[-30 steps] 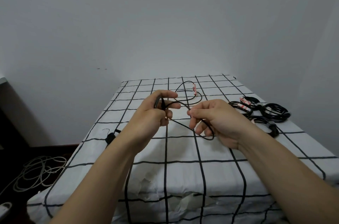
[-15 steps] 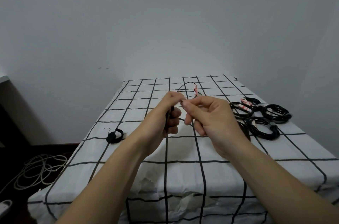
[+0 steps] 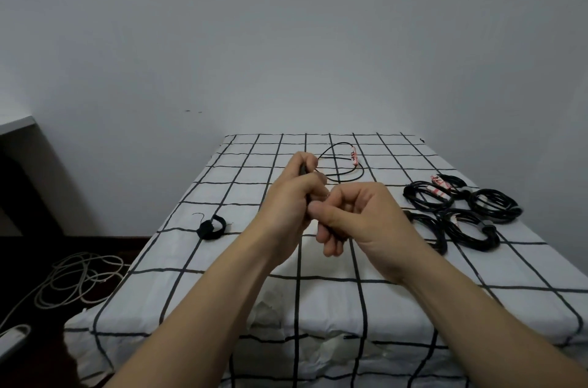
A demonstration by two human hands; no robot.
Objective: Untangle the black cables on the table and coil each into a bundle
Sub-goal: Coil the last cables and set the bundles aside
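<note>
A thin black cable (image 3: 342, 176) with a red-and-white tag lies in a loose loop at the far middle of the table (image 3: 350, 292) and runs into my hands. My left hand (image 3: 296, 197) grips its near end in a curled fist above the cloth. My right hand (image 3: 353, 216) is pressed against the left, thumb and curled fingers pinching the same cable. Where the cable passes between the hands is hidden. Several coiled black bundles (image 3: 461, 212) lie on the right side of the table.
A small black strap loop (image 3: 211, 227) lies on the left part of the checked cloth. Pale cables (image 3: 76, 279) are heaped on the dark floor at the left. A white wall stands behind the table.
The hands have closed together: the wide loop held between them a second ago is gone, my right hand has dropped lower and curled up, and the cable's far loop lies smaller.
</note>
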